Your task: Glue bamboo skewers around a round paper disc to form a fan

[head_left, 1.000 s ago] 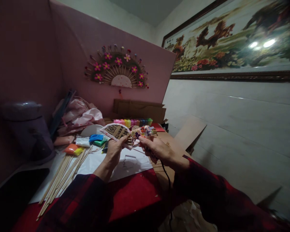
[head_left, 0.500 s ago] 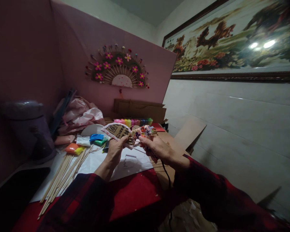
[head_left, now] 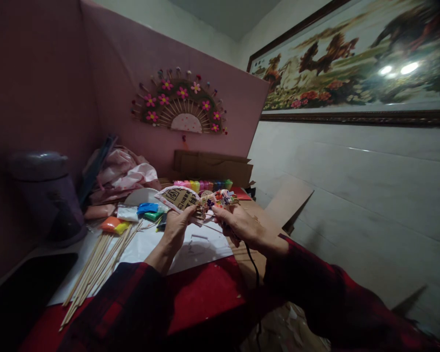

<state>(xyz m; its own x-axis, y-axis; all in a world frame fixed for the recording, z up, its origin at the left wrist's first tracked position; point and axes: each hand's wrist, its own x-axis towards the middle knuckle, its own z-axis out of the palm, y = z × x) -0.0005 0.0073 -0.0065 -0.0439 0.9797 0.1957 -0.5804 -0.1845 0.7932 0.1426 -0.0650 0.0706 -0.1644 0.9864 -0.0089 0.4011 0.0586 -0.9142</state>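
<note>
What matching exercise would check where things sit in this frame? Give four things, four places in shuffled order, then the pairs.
Things
1 bamboo sticks
2 flower fan
3 horse painting
4 card fan

Places
A hung on the tiled wall, right
B pinched between left hand and right hand
C lying on the white sheet, left of the hands
D fixed to the pink board

Pairs: 1-C, 2-D, 3-A, 4-B

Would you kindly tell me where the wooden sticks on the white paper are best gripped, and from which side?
Probably mid-length on the wooden sticks, coming from above and pinching across them: they lie flat and side by side, fanning apart toward the coloured packets.
</note>
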